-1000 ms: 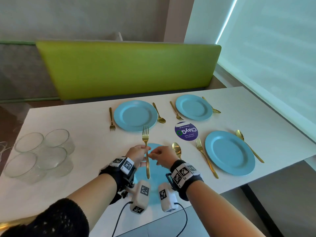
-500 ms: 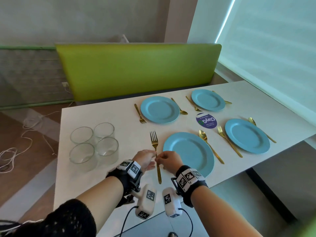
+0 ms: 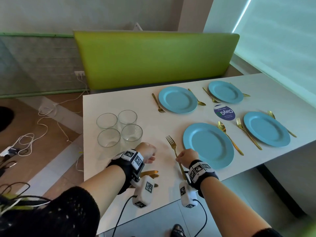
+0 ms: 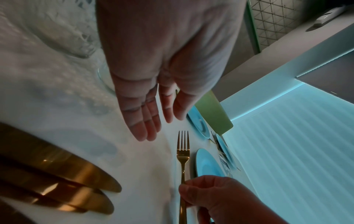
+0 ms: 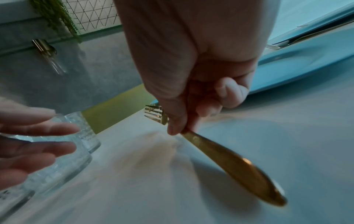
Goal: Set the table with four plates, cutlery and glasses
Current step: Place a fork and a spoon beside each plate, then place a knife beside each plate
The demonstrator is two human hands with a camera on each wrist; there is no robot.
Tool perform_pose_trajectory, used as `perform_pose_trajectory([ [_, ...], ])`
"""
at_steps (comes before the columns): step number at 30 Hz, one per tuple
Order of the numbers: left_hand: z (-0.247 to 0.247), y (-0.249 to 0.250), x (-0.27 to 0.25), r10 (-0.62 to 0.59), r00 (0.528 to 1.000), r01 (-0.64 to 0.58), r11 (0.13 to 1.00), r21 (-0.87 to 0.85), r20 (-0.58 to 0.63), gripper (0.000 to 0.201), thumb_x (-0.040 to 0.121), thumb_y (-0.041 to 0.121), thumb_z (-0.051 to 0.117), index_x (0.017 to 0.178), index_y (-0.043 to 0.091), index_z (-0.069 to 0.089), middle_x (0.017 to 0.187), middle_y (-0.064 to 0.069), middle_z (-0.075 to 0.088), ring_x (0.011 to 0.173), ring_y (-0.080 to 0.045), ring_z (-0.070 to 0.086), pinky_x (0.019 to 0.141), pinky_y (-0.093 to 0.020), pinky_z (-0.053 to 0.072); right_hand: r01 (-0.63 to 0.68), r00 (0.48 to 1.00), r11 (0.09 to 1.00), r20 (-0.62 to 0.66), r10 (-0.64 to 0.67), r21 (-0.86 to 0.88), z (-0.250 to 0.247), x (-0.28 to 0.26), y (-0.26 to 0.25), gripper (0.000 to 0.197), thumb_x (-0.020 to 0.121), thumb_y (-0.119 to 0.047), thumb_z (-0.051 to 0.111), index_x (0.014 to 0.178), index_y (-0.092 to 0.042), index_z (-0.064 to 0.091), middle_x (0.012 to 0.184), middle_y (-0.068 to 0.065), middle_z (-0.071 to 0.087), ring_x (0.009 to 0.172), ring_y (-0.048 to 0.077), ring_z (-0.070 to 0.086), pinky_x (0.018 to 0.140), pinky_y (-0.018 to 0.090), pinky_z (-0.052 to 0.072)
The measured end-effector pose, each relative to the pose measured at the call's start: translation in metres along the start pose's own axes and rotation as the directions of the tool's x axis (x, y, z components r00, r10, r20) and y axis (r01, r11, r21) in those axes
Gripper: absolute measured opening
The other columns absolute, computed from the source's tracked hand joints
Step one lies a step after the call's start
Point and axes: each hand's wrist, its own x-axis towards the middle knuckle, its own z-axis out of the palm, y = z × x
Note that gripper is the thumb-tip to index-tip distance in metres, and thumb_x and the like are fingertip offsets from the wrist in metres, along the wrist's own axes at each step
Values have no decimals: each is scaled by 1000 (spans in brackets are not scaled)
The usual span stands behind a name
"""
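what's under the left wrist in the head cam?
Gold knives lie on the table beneath the left hand and its wrist rig; the left wrist view shows three blade tips. Their handles are covered, so the full count cannot be told.

Head high; wrists close, fork [image 3: 172, 146] shared

glasses [image 3: 119, 128] left of fork [image 3: 172, 147], plate [image 3: 208, 144] right

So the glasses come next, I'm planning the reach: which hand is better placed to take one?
Left. The open left hand hovers beside the four clear glass tumblers; the right hand pinches the gold fork by the near blue plate.
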Motion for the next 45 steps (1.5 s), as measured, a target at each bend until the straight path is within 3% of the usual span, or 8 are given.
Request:
perform_pose_trajectory([
  [7, -4, -5, 3, 16, 1000, -16, 1000, 4, 11, 5, 95, 6, 47, 98, 7, 50, 76, -6, 50, 62, -15, 52, 59, -24, 46, -46, 998, 998, -41, 44, -52, 10, 9, 0, 32, 86, -27, 63, 109, -6, 68, 114, 11, 67, 109, 27, 62, 93, 35, 52],
  [12, -5, -8, 6, 5, 1000, -4, 1000, -16, 25, 19, 95, 6, 47, 77, 12, 48, 72, -6, 48, 59, -15, 49, 56, -24, 44, -117, 989, 993, -89, 118, 13, 12, 19, 2, 32, 81, -31, 69, 104, -9, 69, 106, 10, 69, 100, 27, 64, 86, 34, 55],
  [20, -9, -14, 10, -1, 1000, 1, 1000, 8, 6, 20, 94, 8, 48, 74, 13, 49, 75, -5, 50, 61, -16, 51, 58, -26, 46, -207, 964, 974, -151, 219, 89, 4, 29, 5, 40, 76, -30, 73, 104, -6, 59, 103, 13, 66, 90, 30, 63, 69, 30, 49],
  [33, -10, -17, 7, 14, 1000, -14, 999, 51, 10, 18, 94, 10, 48, 76, 14, 51, 79, -4, 52, 65, -15, 53, 62, -25, 48, -222, 961, 972, -154, 231, 73, -5, 26, 19, 50, 76, -34, 74, 112, -6, 54, 109, 13, 64, 101, 31, 62, 79, 36, 53],
  [38, -15, -24, 3, 47, 999, -42, 985, 169, -22, 15, 93, 13, 51, 77, 14, 52, 82, -5, 54, 69, -16, 54, 65, -25, 47, -216, 961, 971, -156, 229, 99, -4, 20, 25, 52, 77, -36, 72, 115, -8, 53, 112, 13, 63, 103, 31, 61, 81, 36, 52],
  [40, -22, -28, -2, 71, 997, -54, 927, 372, -32, 7, 91, 19, 55, 88, 12, 55, 92, -6, 56, 80, -20, 55, 71, -27, 47, -199, 962, 973, -167, 217, 120, -3, 16, 25, 52, 80, -39, 70, 118, -8, 52, 114, 13, 63, 105, 31, 61, 85, 37, 52],
  [42, -31, -33, -10, 106, 994, -63, 771, 634, -30, 12, 87, 24, 61, 92, 14, 56, 100, -7, 56, 91, -20, 54, 77, -25, 44, -171, 964, 976, -183, 194, 138, -2, 11, 23, 49, 83, -40, 65, 119, -8, 51, 116, 13, 62, 107, 31, 60, 88, 38, 51],
  [45, -42, -49, -17, 71, 997, -10, 521, 853, -32, 56, 76, 32, 74, 122, 10, 50, 126, -10, 51, 117, -25, 52, 97, -30, 45, -110, 971, 982, -193, 139, 154, -1, 2, 16, 43, 86, -38, 63, 116, -8, 54, 114, 13, 62, 105, 31, 60, 88, 36, 50],
])
